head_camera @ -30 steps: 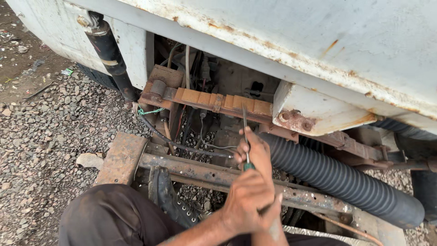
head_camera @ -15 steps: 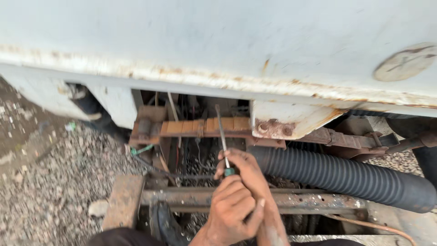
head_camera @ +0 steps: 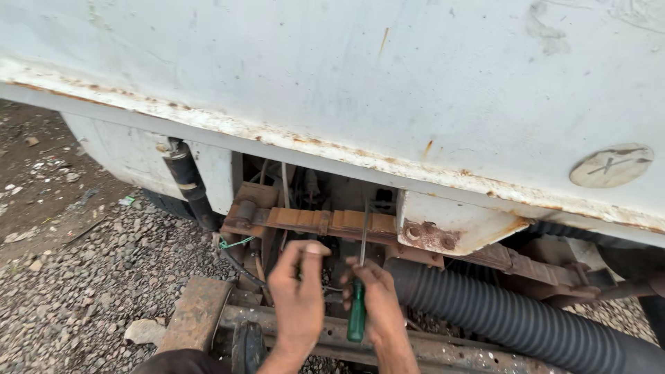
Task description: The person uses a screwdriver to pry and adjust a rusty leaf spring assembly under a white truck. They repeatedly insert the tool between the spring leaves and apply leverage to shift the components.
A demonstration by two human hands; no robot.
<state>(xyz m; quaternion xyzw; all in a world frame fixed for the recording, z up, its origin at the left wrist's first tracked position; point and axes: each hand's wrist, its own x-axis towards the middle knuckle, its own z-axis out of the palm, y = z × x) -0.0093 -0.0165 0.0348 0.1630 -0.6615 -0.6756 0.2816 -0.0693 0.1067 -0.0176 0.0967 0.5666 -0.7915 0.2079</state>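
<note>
Item: underbody work, rusty white vehicle panel [head_camera: 415, 90], seen from above.

R hand [head_camera: 377, 305]: curled shut round green-handled screwdriver [head_camera: 357, 312], handle low in the fist, metal shaft running up w/ tip near the rusty leaf spring [head_camera: 325, 221]. Exact tip contact can't be told; too dark.

L hand [head_camera: 298, 298]: part open, fingers bent, thumb and forefinger pinching toward thin wires just beside the screwdriver shaft. Whether it actually grips a wire can't be told.

Risks (judged): tip could slip off a corroded fastener and jab the L hand, since both hands sit close together. Flaking rust gives poor bite. Loose wires could snag on the shaft. The panel's sharp rusted lower edge hangs just above the knuckles.

Surroundings: black corrugated hose [head_camera: 512, 318] to the right, crowding R wrist. Rusty bracket w/ bolts [head_camera: 433, 235] above it. Black shock absorber [head_camera: 188, 183] at left. Green cord [head_camera: 235, 243] near spring end. Rusted frame rail [head_camera: 201, 312] below the hands. Gravel ground [head_camera: 76, 277] at left.
</note>
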